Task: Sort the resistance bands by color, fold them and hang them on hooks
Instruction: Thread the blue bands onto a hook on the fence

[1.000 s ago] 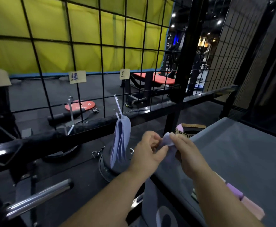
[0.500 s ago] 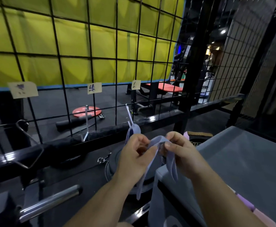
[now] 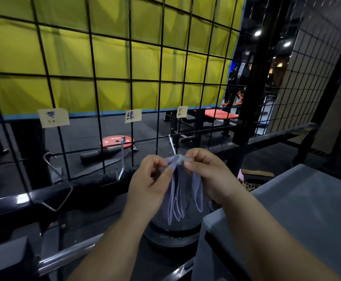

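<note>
A pale purple resistance band [image 3: 177, 191] hangs in folded loops from both my hands. My left hand [image 3: 151, 183] pinches its top on the left, and my right hand [image 3: 208, 175] pinches the top on the right. Right behind my hands a silver hook [image 3: 172, 146] sticks out of the black wire grid [image 3: 96, 78], under a paper label [image 3: 182, 111]. The purple bands hung there earlier are hidden by my hands. A second hook [image 3: 122, 157] sits under a green-lettered label [image 3: 133, 115]. A third wire hook [image 3: 54, 175] hangs under a blue-lettered label [image 3: 53, 118].
A grey table [image 3: 299, 209] stands at the right. Beyond its far corner lie a pink item [image 3: 240, 173] and a patterned item [image 3: 249, 184]. A black padded bar [image 3: 80, 185] runs under the grid. A dark weight plate [image 3: 173, 236] sits below my hands, a steel bar [image 3: 68, 258] at lower left.
Both hands have risen with the purple band toward the right-hand hook. The band now hangs in several folded loops, and the view has shifted so the third label shows.
</note>
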